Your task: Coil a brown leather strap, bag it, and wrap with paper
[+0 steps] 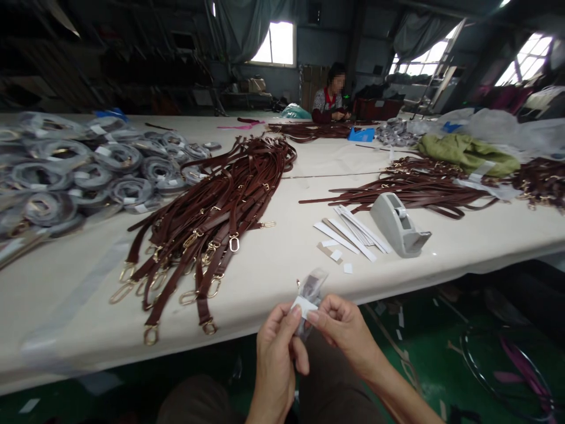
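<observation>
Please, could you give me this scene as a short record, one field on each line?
Left hand: thumb pressing the white paper piece on a clear-wrapped packet
Right hand: pinching the right end of the same piece
Table, left: many wrapped coils
Table, middle: pile of brown straps with gold-coloured metal ends
Table, right: grey tape dispenser beside white strips; green cloth behind
Far side: a person
Packet contents: not clear

The straps (247,188) are brown with gold clips (192,238). The paper tag (304,307) is white, the cloth (468,154) green, the tape holder (391,227) grey, the table (335,154) cream.
</observation>
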A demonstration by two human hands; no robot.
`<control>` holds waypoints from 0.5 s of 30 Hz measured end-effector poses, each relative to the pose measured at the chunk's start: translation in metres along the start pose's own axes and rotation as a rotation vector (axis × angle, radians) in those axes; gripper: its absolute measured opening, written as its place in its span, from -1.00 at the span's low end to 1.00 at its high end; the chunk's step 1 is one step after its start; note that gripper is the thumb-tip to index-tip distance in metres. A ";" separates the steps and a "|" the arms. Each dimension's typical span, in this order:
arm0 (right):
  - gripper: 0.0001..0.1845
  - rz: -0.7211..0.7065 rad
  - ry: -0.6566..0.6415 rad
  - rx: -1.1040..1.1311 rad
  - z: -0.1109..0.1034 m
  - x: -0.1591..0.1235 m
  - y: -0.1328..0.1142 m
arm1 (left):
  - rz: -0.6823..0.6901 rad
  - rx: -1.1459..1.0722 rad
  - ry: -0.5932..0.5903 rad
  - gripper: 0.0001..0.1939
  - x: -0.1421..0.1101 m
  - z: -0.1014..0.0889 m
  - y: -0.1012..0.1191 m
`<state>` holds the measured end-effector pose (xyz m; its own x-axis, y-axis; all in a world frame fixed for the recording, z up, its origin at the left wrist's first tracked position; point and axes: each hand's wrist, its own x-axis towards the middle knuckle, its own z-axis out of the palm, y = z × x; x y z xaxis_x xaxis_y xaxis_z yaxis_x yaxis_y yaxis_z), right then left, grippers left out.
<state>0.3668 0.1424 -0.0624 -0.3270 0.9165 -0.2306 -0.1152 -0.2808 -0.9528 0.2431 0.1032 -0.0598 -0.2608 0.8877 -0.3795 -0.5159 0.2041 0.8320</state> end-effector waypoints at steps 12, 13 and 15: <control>-0.49 -0.013 -0.034 0.053 0.002 0.006 0.000 | 0.072 0.070 -0.032 -0.62 0.001 -0.002 -0.008; -0.49 -0.008 -0.036 0.053 0.001 0.006 0.001 | 0.070 0.072 -0.022 -0.62 0.001 -0.002 -0.009; -0.50 0.001 -0.047 0.060 -0.001 0.006 0.003 | 0.059 0.058 -0.027 -0.62 0.002 -0.002 -0.008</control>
<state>0.3651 0.1470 -0.0670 -0.3708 0.9022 -0.2201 -0.1709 -0.2993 -0.9387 0.2448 0.1024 -0.0684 -0.2664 0.9096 -0.3190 -0.4521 0.1744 0.8747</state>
